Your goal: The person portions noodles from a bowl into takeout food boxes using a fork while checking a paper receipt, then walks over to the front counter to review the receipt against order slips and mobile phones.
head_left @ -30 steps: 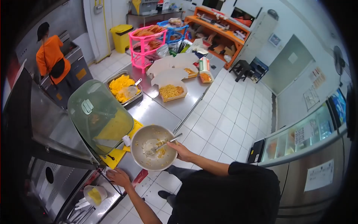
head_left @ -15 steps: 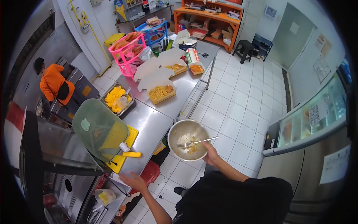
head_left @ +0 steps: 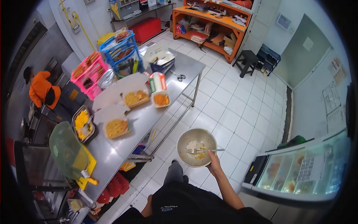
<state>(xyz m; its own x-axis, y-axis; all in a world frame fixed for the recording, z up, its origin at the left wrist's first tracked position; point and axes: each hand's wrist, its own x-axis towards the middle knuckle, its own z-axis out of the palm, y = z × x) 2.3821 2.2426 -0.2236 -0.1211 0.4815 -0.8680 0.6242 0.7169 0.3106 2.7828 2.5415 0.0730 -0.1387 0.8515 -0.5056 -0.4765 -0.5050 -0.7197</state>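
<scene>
My right hand [head_left: 213, 164] is closed on the rim of a metal bowl [head_left: 196, 135], holding it over the floor in front of me. Inside the bowl are yellowish food scraps, and a fork [head_left: 192, 150] lies across it with its handle under my right thumb. Only a patch of my left arm [head_left: 147, 206] shows beside my black shirt; its fingers are hidden. Left of the bowl, the steel table carries an open box of noodles [head_left: 116, 128], a second noodle box [head_left: 135, 98] and a red-and-white carton [head_left: 159, 89] with orange food.
The steel table [head_left: 112, 150] runs along my left, with stacked baskets [head_left: 87, 76], a tray of yellow food [head_left: 81, 123] and a green tub [head_left: 63, 145]. A glass-fronted fridge [head_left: 294, 168] stands right. Ahead are a black stool [head_left: 246, 61] and orange shelves [head_left: 209, 22]. A person in orange [head_left: 44, 89] stands far left.
I have moved forward along the table, and the view has turned right. My left hand has dropped from near the table edge to my side. The bowl stays in my right hand.
</scene>
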